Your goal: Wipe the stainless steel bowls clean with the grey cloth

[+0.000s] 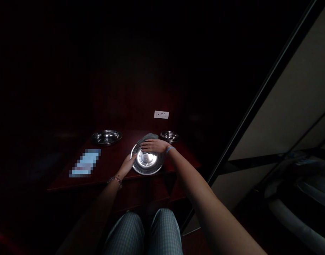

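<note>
A shiny metal bowl (147,163) is tilted toward me at the front edge of the dark red table. My left hand (127,165) grips its left rim, thumb on the inner side. My right hand (155,145) lies across the far part of the bowl, fingers stretched to the left and pressed on a grey cloth (149,136). The cloth bunches up over the bowl's far rim, and part of it is hidden under that hand.
On the table (120,150), a wide metal dish (106,137) stands at the back left and smaller metal bowls (169,136), seemingly stacked, at the back right. A pixelated flat item (85,163) lies at the left. A white socket panel (161,114) is on the back wall.
</note>
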`<control>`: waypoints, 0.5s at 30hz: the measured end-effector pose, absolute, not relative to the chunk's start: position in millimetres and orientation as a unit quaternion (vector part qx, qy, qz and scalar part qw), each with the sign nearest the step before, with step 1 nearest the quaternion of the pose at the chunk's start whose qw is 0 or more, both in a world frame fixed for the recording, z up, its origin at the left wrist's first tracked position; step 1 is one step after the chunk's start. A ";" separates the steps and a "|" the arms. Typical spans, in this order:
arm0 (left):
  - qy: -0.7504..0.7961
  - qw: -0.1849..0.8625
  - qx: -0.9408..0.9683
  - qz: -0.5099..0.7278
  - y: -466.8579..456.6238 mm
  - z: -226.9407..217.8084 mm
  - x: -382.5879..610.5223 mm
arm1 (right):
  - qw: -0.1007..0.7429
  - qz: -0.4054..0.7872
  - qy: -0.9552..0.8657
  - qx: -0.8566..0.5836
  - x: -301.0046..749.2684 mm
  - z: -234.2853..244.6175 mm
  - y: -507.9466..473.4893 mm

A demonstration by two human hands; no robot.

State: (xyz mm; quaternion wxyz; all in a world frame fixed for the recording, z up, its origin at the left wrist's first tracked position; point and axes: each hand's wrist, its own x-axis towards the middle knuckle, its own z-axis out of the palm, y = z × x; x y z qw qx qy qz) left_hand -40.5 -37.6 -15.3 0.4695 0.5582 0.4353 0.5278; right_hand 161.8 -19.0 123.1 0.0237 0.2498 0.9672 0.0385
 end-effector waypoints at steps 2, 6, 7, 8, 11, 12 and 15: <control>0.435 0.477 0.550 0.530 -39.0 -15.7 -40.3 | -0.026 0.022 0.961 0.273 177.9 116.6 -18.5; 0.442 0.458 0.552 0.539 -39.1 -18.0 -42.2 | -0.073 0.019 0.951 0.298 201.0 103.8 -27.1; 0.446 0.455 0.556 0.533 -38.9 -18.5 -43.0 | -0.071 0.021 0.949 0.305 203.9 101.0 -31.5; 0.451 0.452 0.562 0.526 -38.6 -18.8 -43.7 | -0.066 0.024 0.946 0.316 205.7 98.2 -36.6; 0.468 0.434 0.572 0.516 -38.6 -18.3 -45.2 | -0.059 0.023 0.934 0.351 206.9 89.2 -55.0; 0.474 0.426 0.572 0.517 -38.9 -17.7 -45.3 | -0.064 0.022 0.930 0.362 206.4 85.5 -61.7; 0.485 0.407 0.573 0.520 -40.2 -14.9 -44.9 | -0.089 0.017 0.915 0.392 202.2 70.1 -82.2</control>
